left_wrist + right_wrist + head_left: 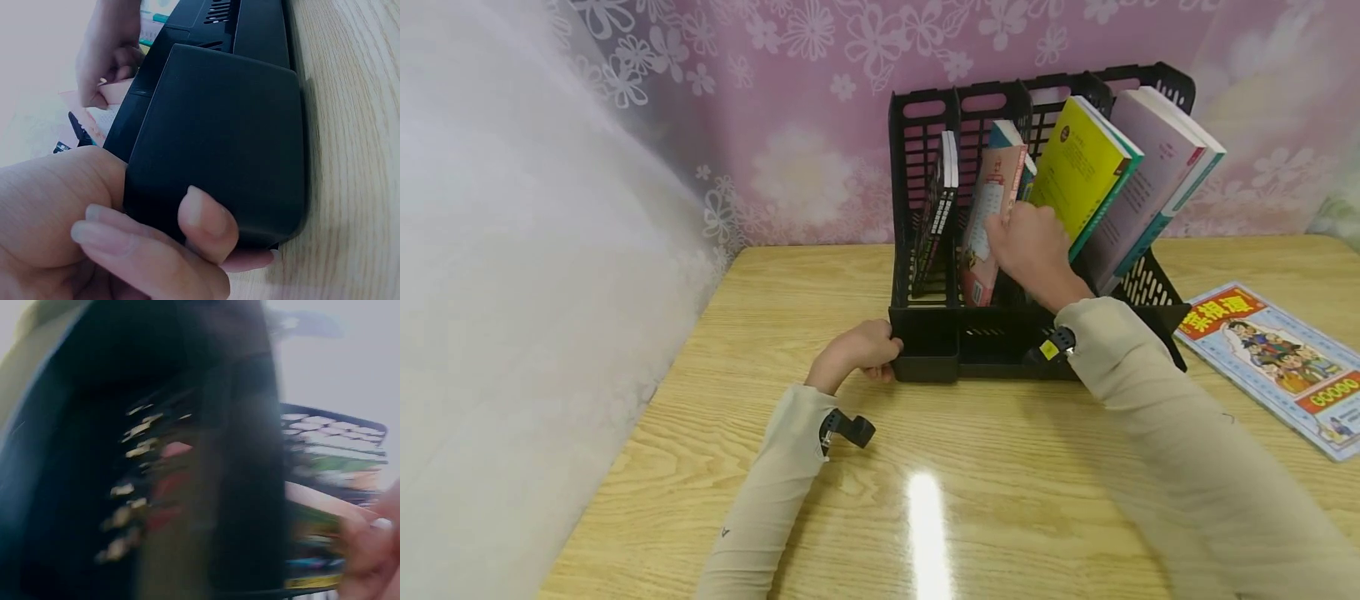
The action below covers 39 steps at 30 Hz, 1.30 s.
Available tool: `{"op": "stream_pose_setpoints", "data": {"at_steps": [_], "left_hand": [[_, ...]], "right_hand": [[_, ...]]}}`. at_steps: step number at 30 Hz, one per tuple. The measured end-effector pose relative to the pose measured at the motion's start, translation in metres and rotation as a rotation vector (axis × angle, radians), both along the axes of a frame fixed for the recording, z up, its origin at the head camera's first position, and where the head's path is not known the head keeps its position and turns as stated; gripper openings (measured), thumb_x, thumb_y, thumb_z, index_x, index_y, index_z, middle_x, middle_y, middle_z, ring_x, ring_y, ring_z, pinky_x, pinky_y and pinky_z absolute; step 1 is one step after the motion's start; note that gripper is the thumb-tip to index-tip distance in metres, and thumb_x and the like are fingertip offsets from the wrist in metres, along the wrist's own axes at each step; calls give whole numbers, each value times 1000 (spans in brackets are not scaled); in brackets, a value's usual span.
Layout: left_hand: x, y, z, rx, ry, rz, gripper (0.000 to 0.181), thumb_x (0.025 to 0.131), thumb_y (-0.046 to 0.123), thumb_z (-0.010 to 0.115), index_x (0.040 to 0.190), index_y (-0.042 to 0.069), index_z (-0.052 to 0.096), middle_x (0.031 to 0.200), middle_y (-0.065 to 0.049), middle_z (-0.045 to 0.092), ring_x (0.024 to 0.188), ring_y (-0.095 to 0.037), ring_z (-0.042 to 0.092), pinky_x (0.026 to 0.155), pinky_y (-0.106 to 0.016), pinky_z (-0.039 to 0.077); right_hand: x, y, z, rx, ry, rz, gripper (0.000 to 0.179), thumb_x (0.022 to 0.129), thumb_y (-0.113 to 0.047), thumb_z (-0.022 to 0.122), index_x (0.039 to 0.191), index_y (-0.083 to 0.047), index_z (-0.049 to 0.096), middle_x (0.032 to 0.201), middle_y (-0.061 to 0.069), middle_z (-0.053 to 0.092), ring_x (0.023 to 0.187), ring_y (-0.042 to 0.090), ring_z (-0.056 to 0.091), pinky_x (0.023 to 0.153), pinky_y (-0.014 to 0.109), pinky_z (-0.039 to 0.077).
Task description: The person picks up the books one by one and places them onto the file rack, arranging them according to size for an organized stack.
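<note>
A black desktop book rack (925,321) with upright dividers stands on the table, several books inside it. My left hand (861,346) grips the rack's front left corner; in the left wrist view its fingers (206,219) curl against the end of the front tray (219,137). My right hand (1033,250) pinches a pink book (992,208) by its edge, and the book leans in the second slot from the left. In the left wrist view my right hand appears beyond the rack, its fingertips on the pink book (119,92). The right wrist view is blurred.
Thin dark books (938,208) lean in the left slot. Right of my right hand stand a yellow-green book (1078,167) and a thick lilac book (1138,175). A comic-style booklet (1277,358) lies flat on the wooden table (1000,483). A floral cloth (805,150) hangs behind.
</note>
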<state>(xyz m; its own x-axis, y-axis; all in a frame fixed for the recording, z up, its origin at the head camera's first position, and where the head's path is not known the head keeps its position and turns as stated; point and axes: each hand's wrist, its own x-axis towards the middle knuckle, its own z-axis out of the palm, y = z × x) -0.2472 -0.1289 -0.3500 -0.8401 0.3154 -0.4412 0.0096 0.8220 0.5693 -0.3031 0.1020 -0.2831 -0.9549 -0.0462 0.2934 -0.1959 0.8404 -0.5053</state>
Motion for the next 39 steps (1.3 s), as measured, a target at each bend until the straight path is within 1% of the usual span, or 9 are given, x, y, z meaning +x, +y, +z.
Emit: {"op": "stream_pose_setpoints", "data": {"at_steps": [5,9,14,20,22,26,29,33,39], "left_hand": [[2,0,1,-32,1,-11,27,105,19,38,96,-1,55,59,-5,61,44,-13,43,61,-25,42],[2,2,4,-40,12,-13,28,105,18,39,95,-1,57,60,-5,62,43,-13,45,59,-25,43],[1,1,6,-36,23,-5,31,105,18,39,93,-2,59,59,-5,62,43,-13,44,57,-25,43],[2,1,4,-16,-10,-13,30,105,19,38,93,-2,56,58,-5,60,44,-13,44,63,-25,44],[1,1,4,-10,-9,-9,30,105,19,38,91,-2,56,57,-5,59,44,-13,44,64,-25,44],[0,1,4,-11,2,-1,31,105,18,38,88,-1,56,56,-5,59,43,-14,43,64,-25,44],[0,1,4,-11,-1,-3,31,105,19,38,88,0,55,56,-5,58,43,-13,41,65,-25,43],[1,1,5,-1,-20,-5,31,105,19,38,88,0,54,56,-5,58,43,-13,41,64,-26,43],[2,1,5,9,-19,4,31,106,20,38,88,0,54,56,-5,58,44,-14,42,64,-26,43]], "right_hand": [[7,14,25,-52,-208,149,36,96,-20,45,78,4,65,57,8,65,51,21,64,45,26,44],[9,21,25,-104,-107,104,33,97,-15,42,93,11,63,72,21,69,54,26,68,44,24,47],[3,16,2,-259,48,47,33,94,-11,48,108,15,62,89,30,68,58,27,69,44,19,48],[-6,8,-27,-372,95,-34,27,89,-6,51,104,12,65,93,27,69,68,31,71,40,16,42],[-8,5,-32,-425,77,-35,29,90,-6,49,109,11,62,99,27,68,73,33,71,45,20,48],[-12,1,-33,-488,8,-103,48,91,-13,53,131,6,39,117,32,57,96,40,67,77,40,56],[-15,3,-30,-446,-33,-145,45,90,-20,56,124,6,42,107,29,61,84,31,70,75,39,56],[-19,8,-28,-382,-44,-92,28,92,-22,52,85,3,63,61,10,67,42,10,62,47,25,51],[-21,12,-23,-358,-93,-85,35,90,-26,50,62,-7,58,43,-3,55,36,10,55,39,25,46]]}}
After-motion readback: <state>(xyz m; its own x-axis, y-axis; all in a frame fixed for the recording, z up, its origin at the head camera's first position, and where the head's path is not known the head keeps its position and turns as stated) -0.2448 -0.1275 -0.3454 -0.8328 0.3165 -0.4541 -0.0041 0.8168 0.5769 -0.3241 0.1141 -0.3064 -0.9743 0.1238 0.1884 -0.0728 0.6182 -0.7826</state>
